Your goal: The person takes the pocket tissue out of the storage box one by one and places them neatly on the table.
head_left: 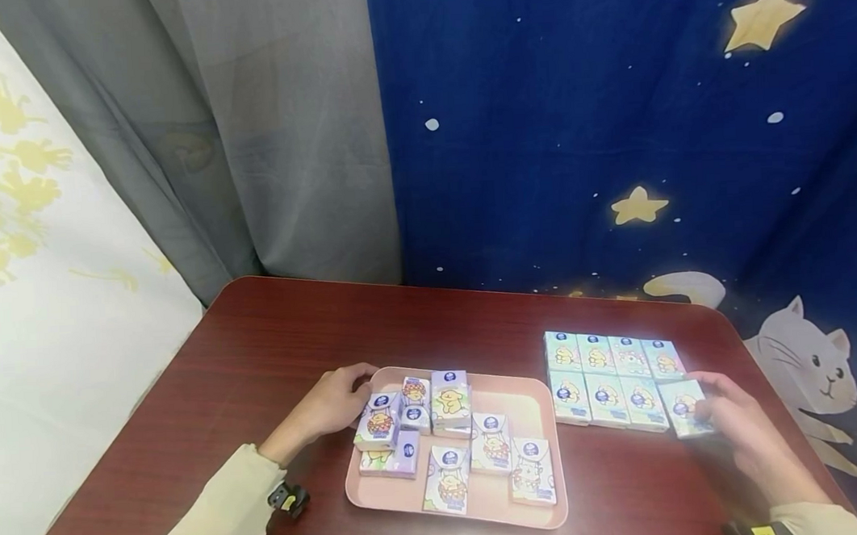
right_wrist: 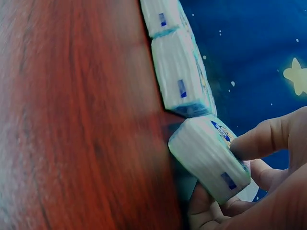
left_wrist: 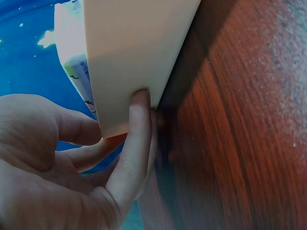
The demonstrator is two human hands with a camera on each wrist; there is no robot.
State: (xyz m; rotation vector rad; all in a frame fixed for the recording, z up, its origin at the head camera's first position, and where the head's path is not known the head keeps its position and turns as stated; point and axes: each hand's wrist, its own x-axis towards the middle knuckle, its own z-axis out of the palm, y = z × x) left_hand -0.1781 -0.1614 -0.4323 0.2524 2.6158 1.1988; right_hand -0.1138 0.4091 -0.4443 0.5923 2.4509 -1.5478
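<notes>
At the pink tray's [head_left: 519, 400] left end, my left hand [head_left: 337, 401] holds the edge. In the left wrist view its thumb touches the rim and a finger lies against the tray's outer wall [left_wrist: 139, 48]. Purple-white tissue packs [head_left: 490, 442] lie in the tray, some stacked. To the right, my right hand [head_left: 742, 425] pinches a pale-green tissue pack [right_wrist: 206, 155] between thumb and fingers. That pack sits slightly tilted at the right end of the near row, beside its neighbour [right_wrist: 180, 72]. The fingers beneath it are partly hidden.
Two rows of pale-green tissue packs [head_left: 603, 371] lie close together on the dark red table [head_left: 315, 322], right of the tray. Behind the table hang a grey curtain [head_left: 298, 129] and a blue star-patterned curtain [head_left: 538, 132].
</notes>
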